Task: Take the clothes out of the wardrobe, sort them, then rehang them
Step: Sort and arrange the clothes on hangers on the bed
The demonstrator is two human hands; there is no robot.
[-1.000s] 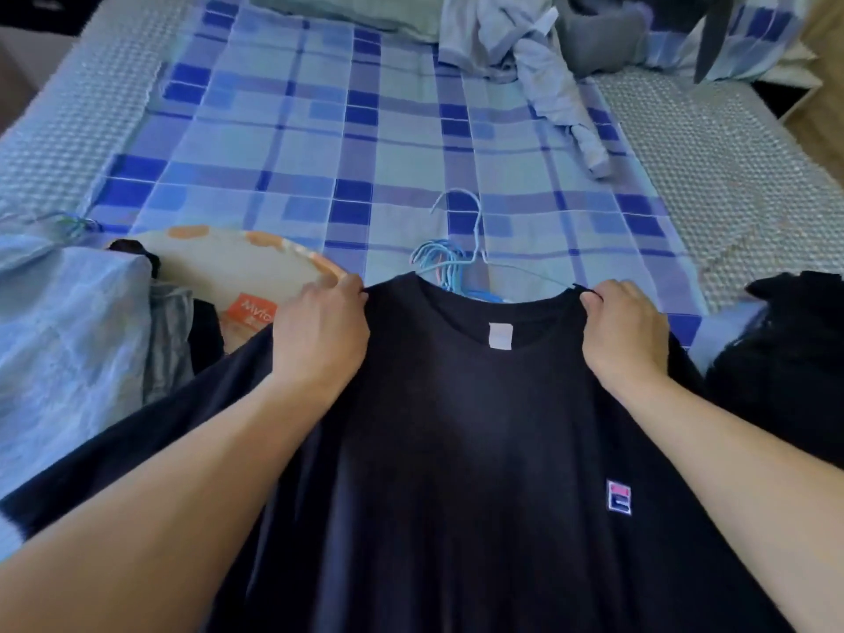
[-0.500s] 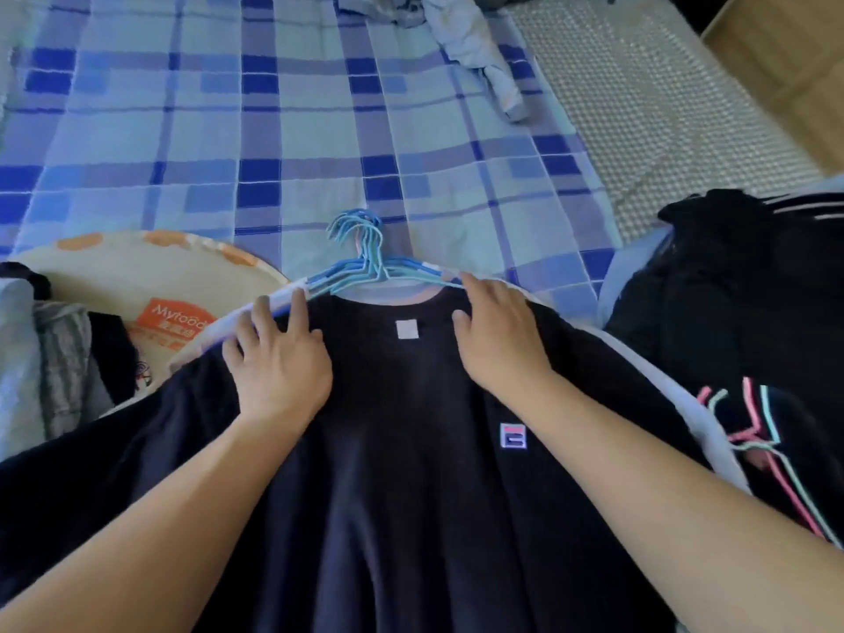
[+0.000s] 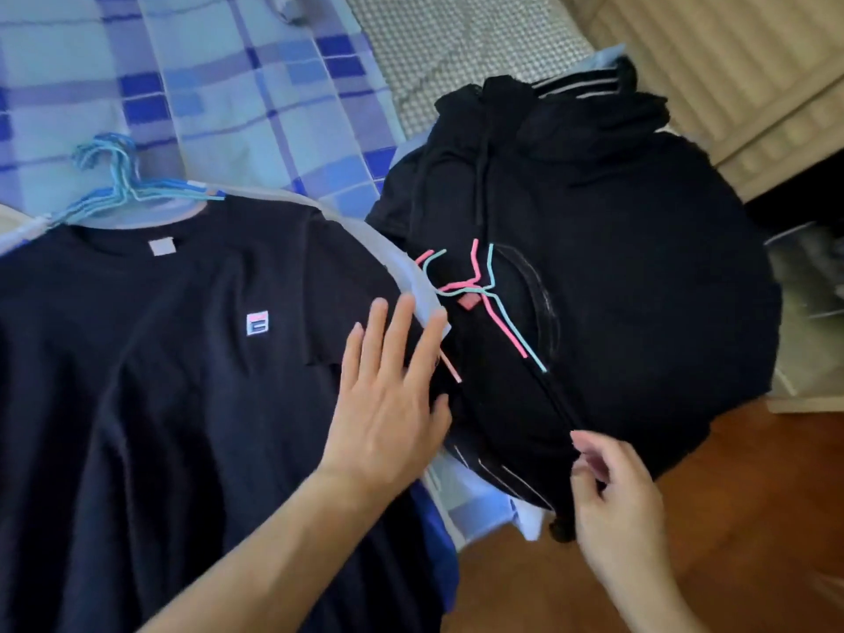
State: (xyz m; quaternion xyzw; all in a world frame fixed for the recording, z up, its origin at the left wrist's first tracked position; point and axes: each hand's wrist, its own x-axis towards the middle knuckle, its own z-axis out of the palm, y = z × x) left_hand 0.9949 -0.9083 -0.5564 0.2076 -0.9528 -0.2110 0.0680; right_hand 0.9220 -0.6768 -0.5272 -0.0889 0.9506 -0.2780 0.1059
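A navy T-shirt [image 3: 182, 358] with a small chest logo lies flat on the bed, front up. A bundle of blue hangers [image 3: 114, 175] sits at its collar. To its right lies a pile of black clothes [image 3: 616, 267]; the top piece bears pink and teal lines. My left hand [image 3: 388, 395] rests flat, fingers straight, on the T-shirt's sleeve right beside the pile. My right hand [image 3: 612, 491] pinches the near edge of the black garment on top of the pile.
A blue plaid blanket [image 3: 228, 84] covers the bed behind the T-shirt, with a white textured bedspread [image 3: 456, 43] beyond it. Wooden floor [image 3: 753, 518] lies at the lower right. A pale panelled surface [image 3: 730, 61] stands at the upper right.
The view has swung right. Both hands left the T-shirt's collar: the left slid to the sleeve, the right moved over to the black pile and took hold of its edge.
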